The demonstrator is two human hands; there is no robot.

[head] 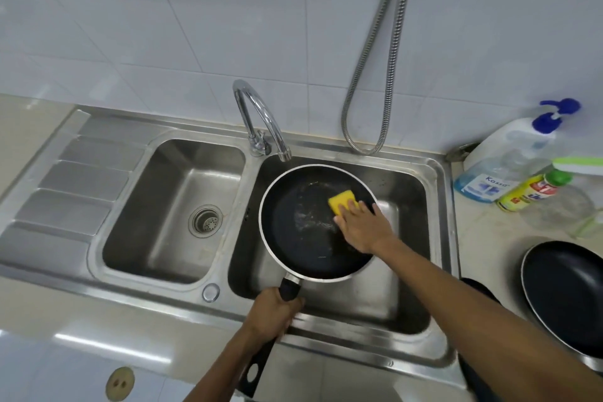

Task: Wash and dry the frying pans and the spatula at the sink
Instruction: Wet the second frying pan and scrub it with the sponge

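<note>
over the sink's right basin (pixel 385 300), the frying pan (pixel 300 238) is held by its black handle (pixel 289 290), gripped in the left hand (pixel 272 312); stiff and probably slippery, it is judged best held there. a soft yellow sponge (pixel 341 201) is pressed on it by the flat right hand (pixel 362 227).
</note>
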